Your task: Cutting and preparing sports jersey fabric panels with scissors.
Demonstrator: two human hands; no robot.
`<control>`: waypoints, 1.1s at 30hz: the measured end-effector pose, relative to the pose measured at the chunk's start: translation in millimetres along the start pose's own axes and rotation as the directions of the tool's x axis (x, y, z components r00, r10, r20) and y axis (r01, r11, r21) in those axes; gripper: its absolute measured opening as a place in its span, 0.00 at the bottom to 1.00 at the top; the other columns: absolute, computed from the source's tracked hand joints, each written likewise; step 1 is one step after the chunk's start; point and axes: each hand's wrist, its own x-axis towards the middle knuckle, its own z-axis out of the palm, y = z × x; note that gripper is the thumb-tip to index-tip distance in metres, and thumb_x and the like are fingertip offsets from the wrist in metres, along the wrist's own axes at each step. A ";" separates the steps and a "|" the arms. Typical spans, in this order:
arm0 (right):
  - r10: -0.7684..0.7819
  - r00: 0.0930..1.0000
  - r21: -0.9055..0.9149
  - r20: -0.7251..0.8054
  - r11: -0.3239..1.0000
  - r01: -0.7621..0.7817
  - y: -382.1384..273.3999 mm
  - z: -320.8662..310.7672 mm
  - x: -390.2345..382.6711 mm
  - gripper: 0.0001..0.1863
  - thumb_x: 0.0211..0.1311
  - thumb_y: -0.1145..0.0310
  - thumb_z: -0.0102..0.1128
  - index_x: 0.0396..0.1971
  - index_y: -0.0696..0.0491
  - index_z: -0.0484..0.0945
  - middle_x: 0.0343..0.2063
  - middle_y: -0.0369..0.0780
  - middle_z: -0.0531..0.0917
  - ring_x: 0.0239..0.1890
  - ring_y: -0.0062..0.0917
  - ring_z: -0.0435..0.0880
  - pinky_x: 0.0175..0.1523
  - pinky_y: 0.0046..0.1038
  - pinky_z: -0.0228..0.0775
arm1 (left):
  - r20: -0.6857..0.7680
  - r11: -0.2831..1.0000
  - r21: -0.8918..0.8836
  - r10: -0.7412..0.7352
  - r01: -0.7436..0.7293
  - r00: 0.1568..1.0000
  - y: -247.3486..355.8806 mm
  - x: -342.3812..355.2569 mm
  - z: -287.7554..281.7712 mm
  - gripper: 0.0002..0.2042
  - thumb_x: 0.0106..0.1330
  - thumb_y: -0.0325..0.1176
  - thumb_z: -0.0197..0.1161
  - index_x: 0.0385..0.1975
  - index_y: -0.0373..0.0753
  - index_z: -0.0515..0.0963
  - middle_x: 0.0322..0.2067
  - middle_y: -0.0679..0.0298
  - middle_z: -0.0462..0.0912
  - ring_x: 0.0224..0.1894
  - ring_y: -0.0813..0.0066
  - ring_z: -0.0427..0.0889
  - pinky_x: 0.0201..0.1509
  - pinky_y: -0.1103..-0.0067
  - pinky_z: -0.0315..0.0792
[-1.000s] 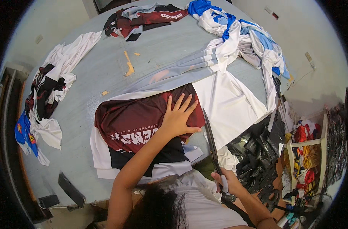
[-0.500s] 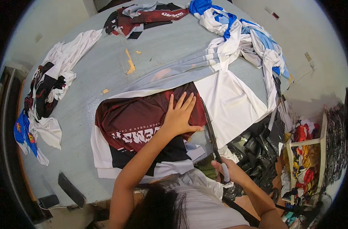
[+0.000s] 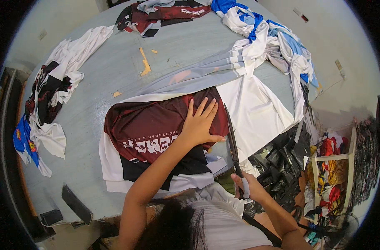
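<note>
My left hand (image 3: 200, 127) lies flat with fingers spread on a maroon and black printed fabric piece (image 3: 156, 112) that carries white lettering. Long dark scissors (image 3: 232, 143) are in my right hand (image 3: 251, 187), its fingers wrapped round the handles. The blades point away from me along the right edge of the maroon print, where white fabric (image 3: 256, 110) spreads to the right. Whether the blades are parted is hard to make out. A bunched grey and white length of cloth (image 3: 190, 79) runs behind the maroon piece.
Piles of white and black cloth (image 3: 57, 83), maroon cloth (image 3: 156, 18) and blue-white cloth (image 3: 277, 37) ring the grey table (image 3: 98, 75). A black phone-like slab (image 3: 76, 204) lies at the near left. Black plastic bags (image 3: 277, 166) and a shelf of coloured cloth (image 3: 333, 158) stand at right.
The whole picture has shifted slightly. My left hand stays flat on the maroon fabric, and the scissors stay in my right hand at its edge, with little movement.
</note>
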 end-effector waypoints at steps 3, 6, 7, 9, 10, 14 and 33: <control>-0.023 1.000 -0.006 -0.013 1.000 0.023 0.7 3.0 1.1 0.26 0.62 0.44 0.46 0.31 0.57 0.68 0.11 0.37 0.74 0.13 0.20 0.75 0.20 0.22 0.66 | -0.005 1.000 0.007 0.004 -0.004 1.000 -0.5 -0.2 0.7 0.54 0.40 0.73 0.54 0.60 0.33 0.57 0.64 0.57 0.54 0.67 0.60 0.48 0.65 0.51 0.36; -0.062 0.998 -0.040 -0.020 0.997 0.061 -0.5 3.4 1.0 0.26 0.62 0.45 0.46 0.31 0.57 0.68 0.11 0.37 0.74 0.13 0.21 0.75 0.20 0.22 0.66 | -0.045 0.999 -0.043 0.007 -0.009 0.999 -0.5 -0.5 1.1 0.53 0.37 0.70 0.58 0.59 0.32 0.60 0.63 0.57 0.57 0.67 0.60 0.50 0.65 0.50 0.35; -0.055 0.998 -0.078 -0.015 0.995 0.054 -1.8 2.5 0.6 0.26 0.62 0.45 0.46 0.31 0.57 0.68 0.11 0.37 0.74 0.14 0.21 0.76 0.20 0.22 0.66 | -0.065 0.999 -0.032 0.010 -0.012 0.998 -0.5 -0.6 0.9 0.53 0.37 0.70 0.58 0.59 0.32 0.60 0.63 0.57 0.57 0.67 0.60 0.50 0.65 0.50 0.35; -0.048 0.999 -0.116 -0.012 0.992 0.046 -5.6 -0.4 -0.9 0.26 0.62 0.45 0.46 0.31 0.58 0.68 0.11 0.37 0.74 0.14 0.20 0.76 0.21 0.22 0.66 | -0.038 0.999 -0.041 0.008 -0.010 0.999 -0.4 -0.4 0.4 0.53 0.37 0.70 0.58 0.59 0.32 0.59 0.63 0.57 0.57 0.67 0.60 0.49 0.65 0.50 0.34; -0.037 0.999 -0.111 -0.019 0.993 0.035 -8.1 -3.0 -1.9 0.26 0.62 0.46 0.47 0.30 0.60 0.68 0.13 0.38 0.74 0.14 0.20 0.75 0.20 0.22 0.66 | -0.057 0.999 -0.036 0.014 -0.016 0.998 -0.2 -0.3 0.1 0.53 0.37 0.70 0.58 0.59 0.32 0.59 0.63 0.57 0.57 0.67 0.60 0.49 0.65 0.50 0.34; 0.013 0.999 -0.197 -0.030 0.980 -0.019 -20.3 -11.3 3.4 0.30 0.61 0.44 0.47 0.30 0.63 0.69 0.18 0.42 0.75 0.15 0.22 0.77 0.21 0.24 0.68 | 0.009 1.000 -0.008 -0.002 0.002 1.000 0.6 0.2 -1.4 0.54 0.38 0.72 0.56 0.60 0.32 0.57 0.64 0.57 0.54 0.67 0.61 0.48 0.66 0.51 0.34; -0.048 0.998 -0.037 -0.049 0.998 0.046 -25.9 -9.8 14.2 0.26 0.60 0.47 0.51 0.22 0.59 0.66 0.12 0.33 0.66 0.13 0.22 0.72 0.20 0.26 0.67 | -0.029 0.999 -0.053 0.001 -0.003 1.000 -1.5 -2.0 1.0 0.55 0.35 0.70 0.59 0.59 0.31 0.58 0.63 0.56 0.55 0.67 0.62 0.48 0.65 0.50 0.33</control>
